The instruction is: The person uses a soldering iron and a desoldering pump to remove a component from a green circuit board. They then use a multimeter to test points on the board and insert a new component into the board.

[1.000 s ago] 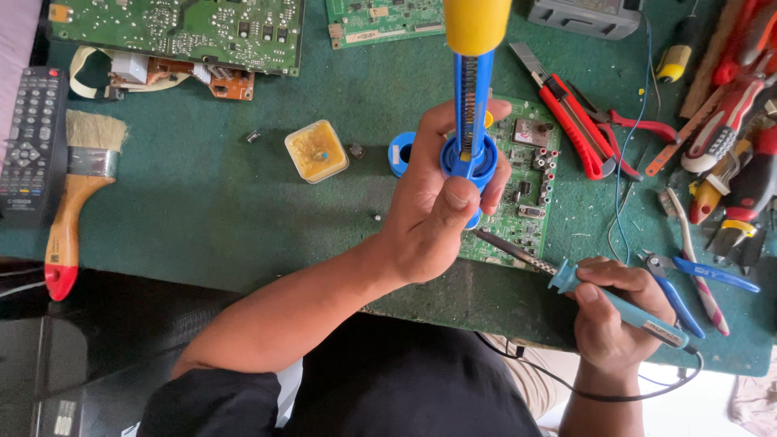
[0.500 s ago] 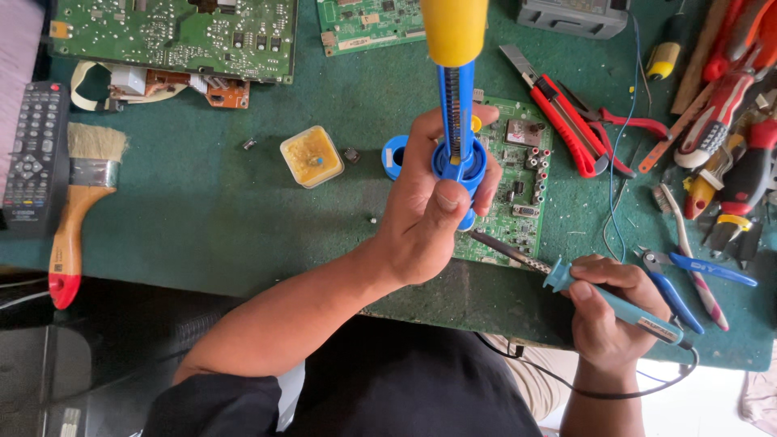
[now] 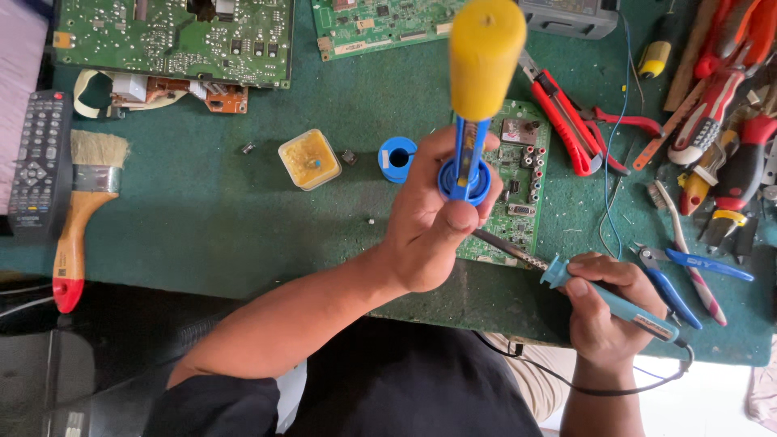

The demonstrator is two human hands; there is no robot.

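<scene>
Left hand is gripping a blue desoldering pump with a yellow plunger cap, fingers wrapped tight round its flange, holding it upright over the small green circuit board. Right hand is holding a teal soldering iron, fingers pinched narrow on the handle, tip lying at the board's near edge; contact probably, but the left hand is blocking the view. Blue solder spool and yellow flux tub are sitting left of the board on the green counter. Red cutter is lying right of the board.
</scene>
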